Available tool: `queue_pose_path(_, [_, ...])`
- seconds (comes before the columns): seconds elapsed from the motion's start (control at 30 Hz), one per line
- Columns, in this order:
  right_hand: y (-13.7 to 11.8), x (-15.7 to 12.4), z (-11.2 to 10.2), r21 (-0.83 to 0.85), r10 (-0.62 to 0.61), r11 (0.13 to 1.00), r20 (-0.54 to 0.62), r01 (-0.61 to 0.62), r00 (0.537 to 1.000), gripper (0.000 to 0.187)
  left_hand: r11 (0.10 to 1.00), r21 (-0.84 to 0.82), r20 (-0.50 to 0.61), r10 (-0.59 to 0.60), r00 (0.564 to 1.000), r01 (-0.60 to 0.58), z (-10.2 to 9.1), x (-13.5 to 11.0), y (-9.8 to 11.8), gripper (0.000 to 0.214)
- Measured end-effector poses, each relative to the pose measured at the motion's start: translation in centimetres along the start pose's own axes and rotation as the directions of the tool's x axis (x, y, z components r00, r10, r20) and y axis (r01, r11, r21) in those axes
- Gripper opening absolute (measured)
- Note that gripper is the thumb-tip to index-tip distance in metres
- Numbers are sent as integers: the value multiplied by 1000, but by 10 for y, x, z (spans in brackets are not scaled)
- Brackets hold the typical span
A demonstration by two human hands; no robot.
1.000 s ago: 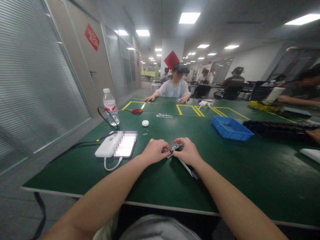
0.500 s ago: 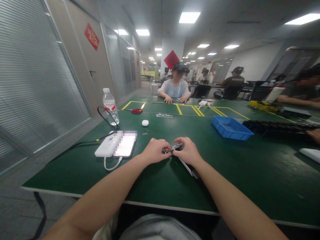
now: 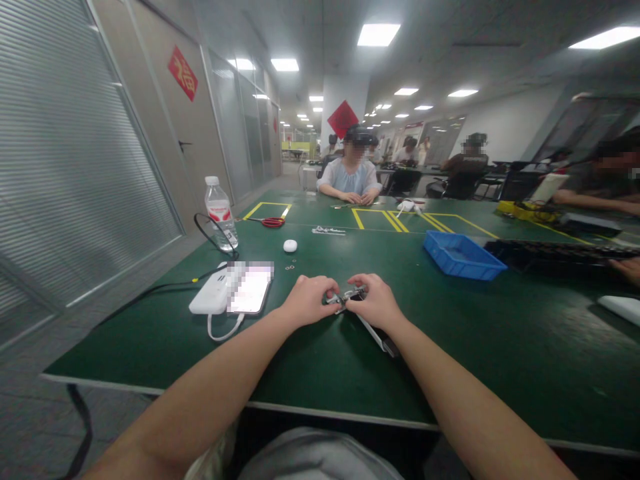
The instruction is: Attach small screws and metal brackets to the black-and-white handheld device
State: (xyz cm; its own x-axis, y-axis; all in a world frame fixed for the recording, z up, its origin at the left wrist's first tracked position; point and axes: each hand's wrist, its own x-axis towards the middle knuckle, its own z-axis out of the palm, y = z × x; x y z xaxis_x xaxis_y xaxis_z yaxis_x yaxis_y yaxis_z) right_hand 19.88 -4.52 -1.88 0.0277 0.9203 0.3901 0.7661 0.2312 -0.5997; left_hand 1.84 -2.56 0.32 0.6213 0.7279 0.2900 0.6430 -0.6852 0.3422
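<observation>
Above the green table, my left hand [image 3: 309, 300] pinches a small metal piece [image 3: 334, 301] between thumb and fingers; its exact kind is too small to make out. Close beside it on the right, my right hand [image 3: 379, 305] curls round the far end of a long, narrow white-and-dark device [image 3: 373, 331]. Silvery metal parts show at that end, between thumb and fingers. The device slants back toward me under the right palm, which hides part of it. Left fingertips and metal parts lie so close together that I cannot tell if they touch.
A white power bank [image 3: 209, 293] is cabled to a phone [image 3: 253, 290] at left, near a water bottle [image 3: 220, 217]. Ahead are small rings [image 3: 290, 267], a white case [image 3: 290, 246] and red-handled scissors [image 3: 273, 222]. A blue tray [image 3: 463, 257] stands right. A person sits opposite.
The small metal piece in my left fingers has turned slightly; my right hand stays almost still. The person opposite has brought both hands together.
</observation>
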Motion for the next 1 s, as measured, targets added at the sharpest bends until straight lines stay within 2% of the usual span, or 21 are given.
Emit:
queue_pose_path(0.2, [1, 0, 0, 10, -8, 1000, -1, 8, 1000, 37, 999, 52, 25, 10, 1000, -12, 2, 0, -1, 20])
queue_pose_path(0.57, [-2, -1, -2, 0, 12, 1000, 11, -12, 1000, 38, 998, 27, 22, 53, 998, -53, 2, 0, 2, 16])
queue_pose_path(0.83, [-3, -1, -2, 0, 4, 1000, 11, -4, 1000, 37, 999, 41, 13, -12, 1000, 11, 1, 0, 3, 20])
queue_pose_path(1.0, [-1, 0, -1, 5, -9, 1000, 4, 9, 1000, 37, 997, 80, 30, -5, 1000, 3, 1, 0, 2, 19])
